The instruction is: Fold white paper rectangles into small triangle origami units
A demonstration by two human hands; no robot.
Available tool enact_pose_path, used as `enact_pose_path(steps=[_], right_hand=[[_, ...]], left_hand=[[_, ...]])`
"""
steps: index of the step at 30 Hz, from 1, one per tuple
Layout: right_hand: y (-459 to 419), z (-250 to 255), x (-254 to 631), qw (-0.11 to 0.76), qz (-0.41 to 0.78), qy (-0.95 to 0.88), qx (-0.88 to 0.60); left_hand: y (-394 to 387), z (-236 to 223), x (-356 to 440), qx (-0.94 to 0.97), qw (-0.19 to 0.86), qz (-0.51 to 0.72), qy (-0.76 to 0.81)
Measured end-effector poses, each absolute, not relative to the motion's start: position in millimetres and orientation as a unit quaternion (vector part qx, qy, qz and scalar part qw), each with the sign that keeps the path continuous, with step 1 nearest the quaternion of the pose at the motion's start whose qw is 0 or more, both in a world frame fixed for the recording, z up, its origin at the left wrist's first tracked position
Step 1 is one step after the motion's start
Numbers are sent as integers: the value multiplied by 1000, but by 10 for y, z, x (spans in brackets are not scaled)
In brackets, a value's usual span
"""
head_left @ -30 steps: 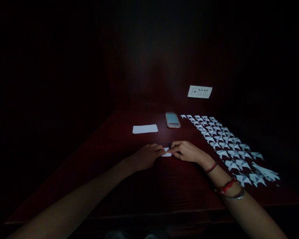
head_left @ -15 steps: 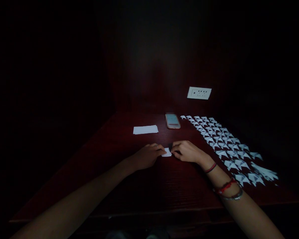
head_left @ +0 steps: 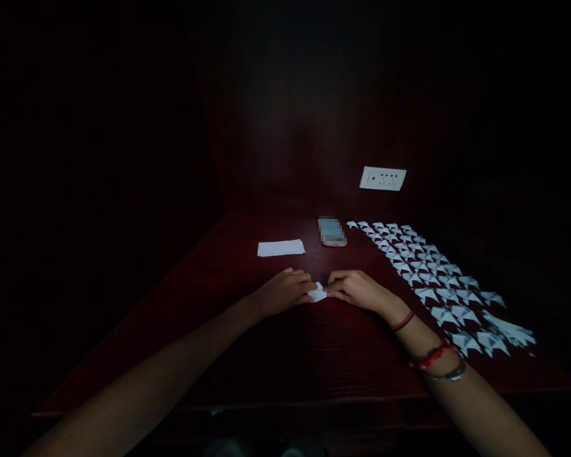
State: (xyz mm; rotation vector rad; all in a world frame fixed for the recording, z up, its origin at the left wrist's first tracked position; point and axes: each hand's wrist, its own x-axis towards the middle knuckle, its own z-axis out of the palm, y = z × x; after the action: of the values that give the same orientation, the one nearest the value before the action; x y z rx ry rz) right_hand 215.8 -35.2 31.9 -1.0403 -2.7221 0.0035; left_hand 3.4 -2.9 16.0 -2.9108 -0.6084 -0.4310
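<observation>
A small white folded paper piece [head_left: 318, 292] lies on the dark red wooden table [head_left: 314, 355], between my two hands. My left hand [head_left: 283, 293] rests on the table with its fingertips pinched on the piece's left side; a ring shows on one finger. My right hand [head_left: 356, 289] pinches the piece's right side, fingers curled. Red and metal bracelets circle my right wrist [head_left: 433, 358]. The room is very dark.
Several rows of folded white paper pieces [head_left: 438, 285] cover the table's right side. A stack of white paper slips [head_left: 281, 247] lies behind my left hand. A phone [head_left: 332, 231] lies at the back. A white wall socket [head_left: 382, 178] sits on the dark panel behind.
The small paper piece has been turned and folded slightly between my fingertips. Both hands stay at the same spot on the table.
</observation>
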Motion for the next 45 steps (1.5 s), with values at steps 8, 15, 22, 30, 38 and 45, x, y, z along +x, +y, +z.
enact_pose_path(steps=[8, 15, 22, 30, 38, 45], right_hand=[[-345, 314, 2162, 105, -19, -931, -349], [-366, 310, 2134, 125, -5, -928, -352], [-335, 296, 2125, 208, 36, -906, -368], [-329, 338, 2096, 294, 109, -870, -380], [-312, 302, 2070, 321, 247, -825, -394], [-234, 163, 2070, 329, 390, -748, -424]], left_hand=[[-68, 227, 93, -969, 170, -118, -135], [-40, 228, 66, -968, 123, -136, -170], [-37, 238, 21, -967, -13, -178, -182], [-4, 168, 88, -921, -76, -260, -281], [-61, 196, 95, -890, -193, -276, -307], [-93, 193, 111, -894, -221, -255, -296]])
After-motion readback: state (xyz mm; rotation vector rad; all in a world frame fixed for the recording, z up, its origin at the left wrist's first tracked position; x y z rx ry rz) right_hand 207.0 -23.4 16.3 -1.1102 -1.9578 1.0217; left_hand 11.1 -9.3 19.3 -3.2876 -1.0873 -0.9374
